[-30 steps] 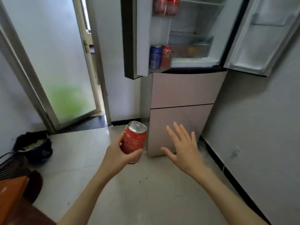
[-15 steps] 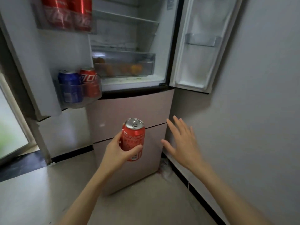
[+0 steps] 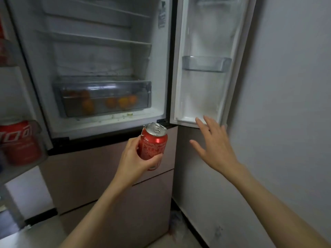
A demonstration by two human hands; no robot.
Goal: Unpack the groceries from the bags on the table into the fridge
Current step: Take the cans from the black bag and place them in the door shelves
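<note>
My left hand [image 3: 133,160] grips a red cola can [image 3: 153,144] upright, just below the open fridge's bottom ledge [image 3: 107,122]. My right hand [image 3: 215,145] hovers with fingers spread and straight, holding nothing, just under the lower edge of the right fridge door [image 3: 206,86]. Inside the fridge a clear crisper drawer [image 3: 103,95] holds several orange fruits. The left door's shelf [image 3: 23,154] carries another red can [image 3: 19,140].
A small clear bin [image 3: 206,63] hangs on the right door. White shelves [image 3: 96,39] sit above the drawer. Pink lower drawers [image 3: 107,176] are closed below. A grey wall [image 3: 286,122] stands close on the right. Tiled floor [image 3: 44,235] shows bottom left.
The view has closed in on the fridge and swung right. Both hands have risen toward the fridge opening; the can is still gripped in my left hand.
</note>
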